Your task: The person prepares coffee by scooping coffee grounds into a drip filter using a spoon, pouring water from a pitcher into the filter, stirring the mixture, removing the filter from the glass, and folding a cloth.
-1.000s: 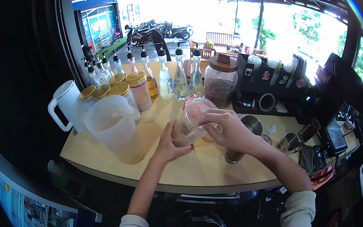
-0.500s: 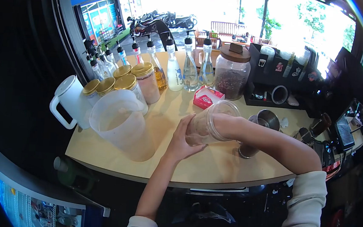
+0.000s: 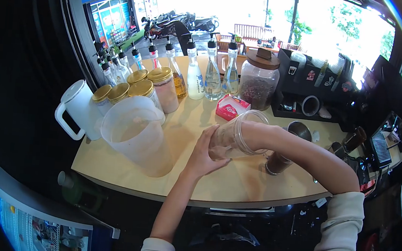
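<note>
My left hand (image 3: 203, 155) is wrapped around the lower part of a clear jar (image 3: 229, 136), which lies tilted above the table with its mouth toward the right. My right hand (image 3: 253, 135) reaches through the mouth, deep inside the jar. Its fingers show only as a blur through the wall, so I cannot make out their pose or whether they hold anything. Just right of the jar stands a clear cup of dark brown contents (image 3: 277, 164), partly behind my right forearm. A metal cup (image 3: 300, 129) is beyond that forearm. Behind the jar lies a red-and-white tissue pack (image 3: 233, 107).
A large frosted pitcher (image 3: 136, 137) stands left on the wooden table (image 3: 196, 186), near a white jug (image 3: 80, 111) and gold-lidded jars (image 3: 161, 74). Pump bottles (image 3: 213, 77) line the back. A wooden-lidded jar (image 3: 259, 83) and a black organizer (image 3: 307, 96) are back right.
The jar and both hands have shifted slightly to the right. My right hand has moved a little inside the jar, and more of the brown-filled cup shows.
</note>
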